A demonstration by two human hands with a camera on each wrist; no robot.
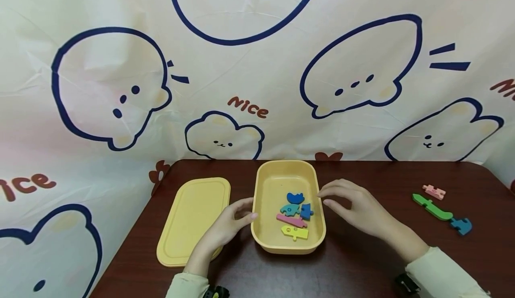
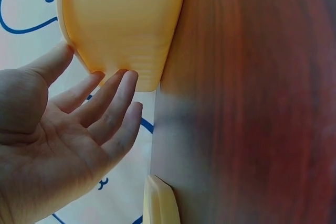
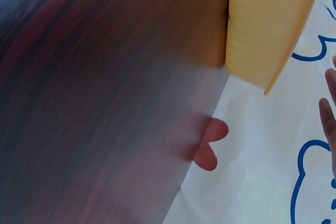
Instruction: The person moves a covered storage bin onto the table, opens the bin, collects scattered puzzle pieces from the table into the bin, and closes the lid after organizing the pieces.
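A yellow plastic box (image 1: 277, 186) stands on the table with its open top up. Several puzzle pieces lie inside: a dark blue one (image 1: 295, 198), a teal fish-like one (image 1: 290, 210), a blue one (image 1: 306, 211), a pink one (image 1: 291, 220) and a yellow one (image 1: 295, 232). My left hand (image 1: 226, 226) touches the box's left side, thumb at the rim and loosely extended fingers (image 2: 118, 95) against the outer wall. At the right rim is my right hand (image 1: 358, 204), fingertips right beside the edge and thumb apart from them. Only its fingertips show in the right wrist view.
A flat yellow lid (image 1: 193, 217) lies left of the box, partly behind the left hand. To the right on the dark wooden table (image 1: 362, 266) are a pink piece (image 1: 434, 192), a green piece (image 1: 432, 207) and a blue piece (image 1: 461, 226). A printed cloth (image 1: 281, 74) hangs behind.
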